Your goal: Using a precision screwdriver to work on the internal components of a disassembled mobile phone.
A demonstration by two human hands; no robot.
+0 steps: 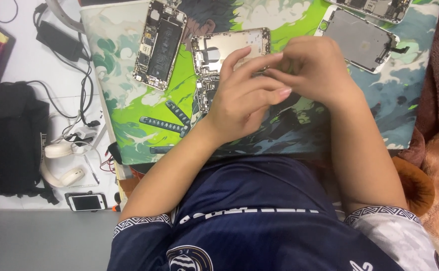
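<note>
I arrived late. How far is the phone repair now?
Done: opened phone body and detached screen panel lie apart on the green mat. In hand: left hand and right hand meet over a gold rear housing; anything pinched is hidden. Left: nothing is reassembled.

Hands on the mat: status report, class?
Left hand and right hand meet, fingertips together over phone housing. Anything pinched hidden. Open phone lies left, untouched.

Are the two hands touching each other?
Touching. The head view shows the left hand with its fingertips laid against the fingers of the right hand, no gap between them, above the gold phone shell on the mat.
</note>
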